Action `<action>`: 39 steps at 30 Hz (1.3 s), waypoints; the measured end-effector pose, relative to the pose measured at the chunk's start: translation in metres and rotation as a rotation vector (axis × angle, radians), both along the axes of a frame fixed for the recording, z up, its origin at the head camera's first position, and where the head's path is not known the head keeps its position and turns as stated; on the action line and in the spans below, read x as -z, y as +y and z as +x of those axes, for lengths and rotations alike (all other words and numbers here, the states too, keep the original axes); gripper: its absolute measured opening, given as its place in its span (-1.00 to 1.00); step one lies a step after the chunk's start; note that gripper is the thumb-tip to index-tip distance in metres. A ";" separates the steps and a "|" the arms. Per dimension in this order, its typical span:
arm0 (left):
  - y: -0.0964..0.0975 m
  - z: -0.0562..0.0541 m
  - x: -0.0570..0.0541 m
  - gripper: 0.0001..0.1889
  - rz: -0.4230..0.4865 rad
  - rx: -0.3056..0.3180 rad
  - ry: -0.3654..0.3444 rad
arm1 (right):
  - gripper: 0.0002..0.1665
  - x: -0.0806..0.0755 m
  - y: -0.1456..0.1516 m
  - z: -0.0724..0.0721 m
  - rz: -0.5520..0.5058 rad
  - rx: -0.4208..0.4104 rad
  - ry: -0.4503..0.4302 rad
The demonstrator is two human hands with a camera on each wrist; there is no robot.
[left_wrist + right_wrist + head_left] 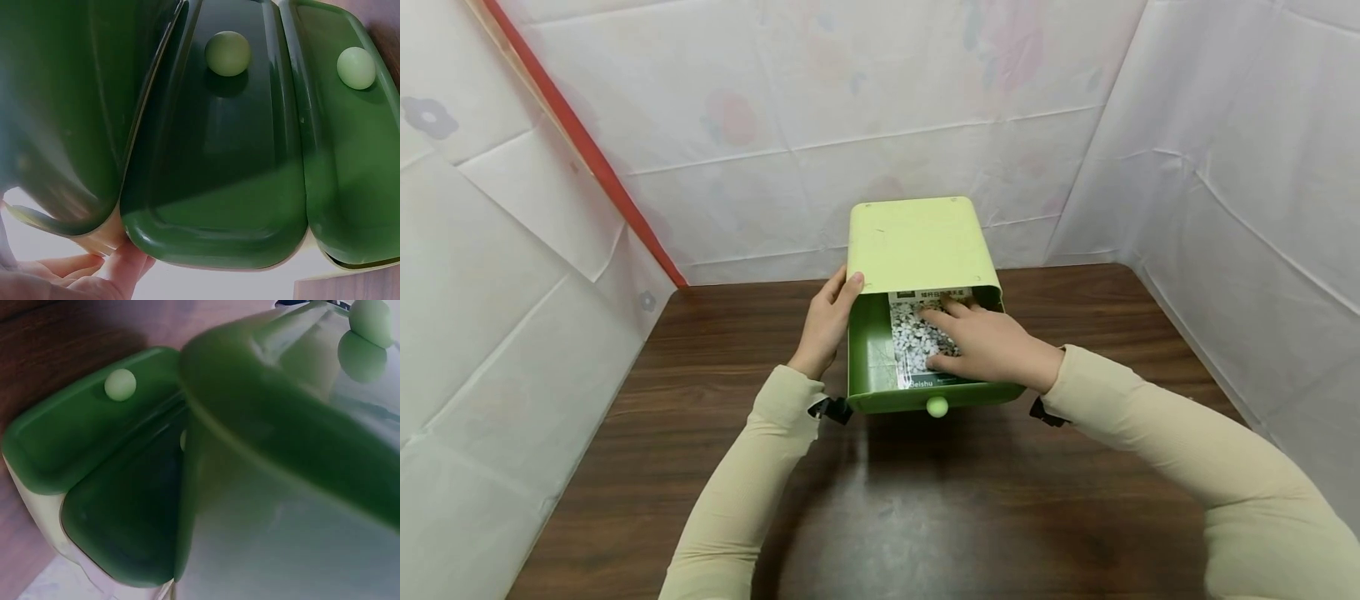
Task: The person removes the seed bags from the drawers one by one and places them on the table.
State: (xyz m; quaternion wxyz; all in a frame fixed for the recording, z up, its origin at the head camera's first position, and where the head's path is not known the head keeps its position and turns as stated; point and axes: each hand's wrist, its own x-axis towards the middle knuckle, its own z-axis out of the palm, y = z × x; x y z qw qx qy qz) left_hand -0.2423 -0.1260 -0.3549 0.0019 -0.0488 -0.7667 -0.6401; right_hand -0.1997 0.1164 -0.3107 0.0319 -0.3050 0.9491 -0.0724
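A light green desktop cabinet [921, 242] stands with its dark green top drawer [880, 402] pulled out. Inside that drawer lies a flat packet [908, 342] printed with small white flowers, its far end under the cabinet top. My right hand [992, 343] reaches over the drawer's right side, fingers spread on the packet. With my left hand [824, 327] I steady the cabinet's left side, thumb at its top front corner. In the left wrist view, my left fingers [122, 269] touch the cabinet's side just below the drawer. The right wrist view shows no fingers.
Below the pulled-out drawer are a middle drawer [212, 169] and a bottom drawer [356, 162], both pushed in, with round knobs. The cabinet stands on a dark wooden table [700, 467]. White sheeting [760, 125] hangs behind and at both sides.
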 end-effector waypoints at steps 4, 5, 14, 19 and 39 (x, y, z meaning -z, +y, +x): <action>0.001 0.001 -0.003 -0.28 -0.001 0.004 -0.016 | -0.17 0.001 -0.002 0.000 -0.049 -0.016 0.008; 0.001 0.002 -0.005 -0.30 -0.003 0.003 -0.020 | -0.18 0.001 -0.002 0.000 -0.062 -0.018 0.009; 0.009 0.024 -0.032 -0.32 -0.018 0.002 -0.025 | -0.26 0.001 -0.006 0.000 -0.157 -0.016 -0.032; 0.008 0.024 -0.031 -0.32 -0.027 0.007 -0.028 | -0.29 0.005 -0.006 -0.004 -0.243 -0.040 -0.082; 0.008 0.022 -0.029 -0.31 -0.028 0.012 -0.029 | -0.33 0.004 -0.002 -0.004 -0.381 0.084 -0.255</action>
